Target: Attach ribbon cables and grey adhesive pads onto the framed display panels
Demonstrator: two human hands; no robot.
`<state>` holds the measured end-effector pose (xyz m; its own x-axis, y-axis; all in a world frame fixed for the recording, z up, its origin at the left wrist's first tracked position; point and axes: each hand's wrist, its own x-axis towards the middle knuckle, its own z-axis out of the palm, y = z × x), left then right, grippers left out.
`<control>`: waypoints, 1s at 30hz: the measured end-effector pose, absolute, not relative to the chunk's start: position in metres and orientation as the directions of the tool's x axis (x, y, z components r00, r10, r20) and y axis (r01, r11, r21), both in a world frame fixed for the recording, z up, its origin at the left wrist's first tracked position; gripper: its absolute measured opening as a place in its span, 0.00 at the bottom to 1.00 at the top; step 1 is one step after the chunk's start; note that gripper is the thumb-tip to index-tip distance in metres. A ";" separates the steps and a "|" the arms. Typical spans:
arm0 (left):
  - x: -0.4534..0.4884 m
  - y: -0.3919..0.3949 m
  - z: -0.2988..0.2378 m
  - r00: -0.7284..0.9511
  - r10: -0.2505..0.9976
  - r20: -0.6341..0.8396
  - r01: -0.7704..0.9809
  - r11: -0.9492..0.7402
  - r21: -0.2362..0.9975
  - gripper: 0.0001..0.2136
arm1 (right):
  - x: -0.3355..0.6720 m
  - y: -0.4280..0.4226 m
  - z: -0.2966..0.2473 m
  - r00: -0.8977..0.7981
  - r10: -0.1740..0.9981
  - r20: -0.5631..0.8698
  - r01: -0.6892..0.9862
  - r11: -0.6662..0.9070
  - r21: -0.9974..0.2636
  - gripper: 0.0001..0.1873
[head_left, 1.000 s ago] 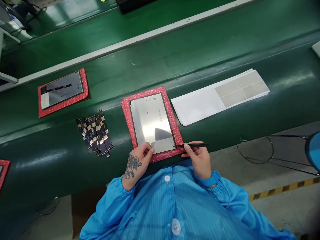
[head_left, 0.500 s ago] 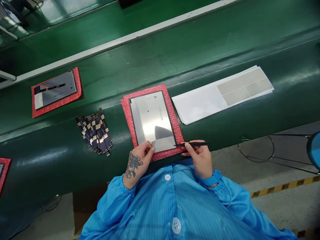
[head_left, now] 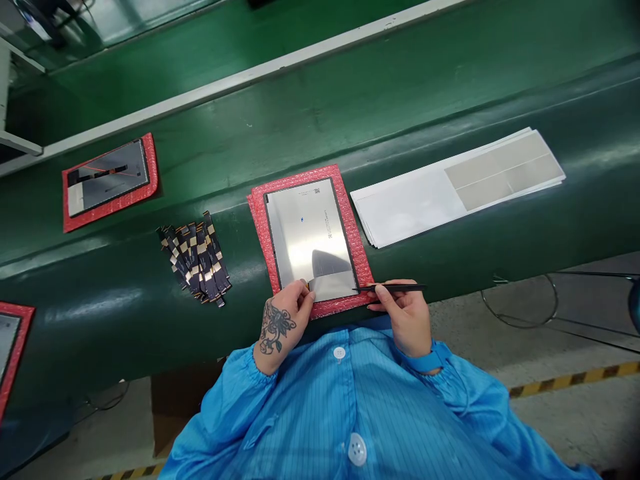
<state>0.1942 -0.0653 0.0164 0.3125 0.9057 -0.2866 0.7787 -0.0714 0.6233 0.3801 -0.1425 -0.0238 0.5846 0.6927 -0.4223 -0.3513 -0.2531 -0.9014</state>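
A silver-backed display panel point(head_left: 310, 233) lies on a small stack of red foam sheets point(head_left: 345, 193) in front of me. My right hand point(head_left: 409, 317) pinches slim black tweezers point(head_left: 400, 287), whose tip is at the panel's lower right corner. At the panel's lower left edge, my left hand point(head_left: 286, 323) has thumb and fingertips pressed together. A tiny yellowish bit shows at those fingertips, too small to name and mostly hidden. Left of the panel lies a fanned pile of black flex cables point(head_left: 197, 260) with gold and silver patches.
White sheets point(head_left: 405, 210) with grey rectangles lie right of the panel. Another panel point(head_left: 110, 177) on red foam, with a dark cable across it, lies at far left. Part of a third panel point(head_left: 7, 337) shows at the left edge. The green bench point(head_left: 240, 353) ends near my body.
The camera view has shifted slightly, so the bench items appear a little displaced, mostly to the right. Both hands keep the same grip and place against the panel.
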 end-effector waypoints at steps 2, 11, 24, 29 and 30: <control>0.194 -0.066 0.016 0.319 0.907 -0.274 0.789 -0.094 0.607 0.10 | 0.380 -0.143 -0.024 0.583 0.693 -0.423 -0.352 -0.254 -0.901 0.31; 0.198 -0.064 0.018 0.334 0.896 -0.293 0.842 -0.143 0.520 0.10 | 0.380 -0.143 -0.024 0.576 0.703 -0.416 -0.346 -0.251 -0.904 0.31; 0.199 -0.076 -0.002 0.591 0.723 0.358 0.662 -0.688 0.296 0.12 | 0.380 -0.144 -0.029 0.588 0.702 -0.400 -0.356 -0.219 -0.908 0.28; 0.224 -0.087 -0.036 0.798 0.521 0.304 0.529 -0.846 0.064 0.27 | 0.380 -0.142 -0.032 0.625 0.687 -0.370 -0.344 -0.184 -0.921 0.28; 0.225 -0.088 -0.040 0.799 0.531 0.281 0.543 -0.839 0.041 0.30 | 0.382 -0.143 -0.033 0.642 0.678 -0.358 -0.336 -0.171 -0.926 0.28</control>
<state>0.2248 -0.0876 -0.0403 0.7995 0.5308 0.2812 0.5428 -0.8389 0.0405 0.3825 -0.1426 -0.0331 0.6418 0.6781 -0.3582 -0.3359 -0.1713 -0.9262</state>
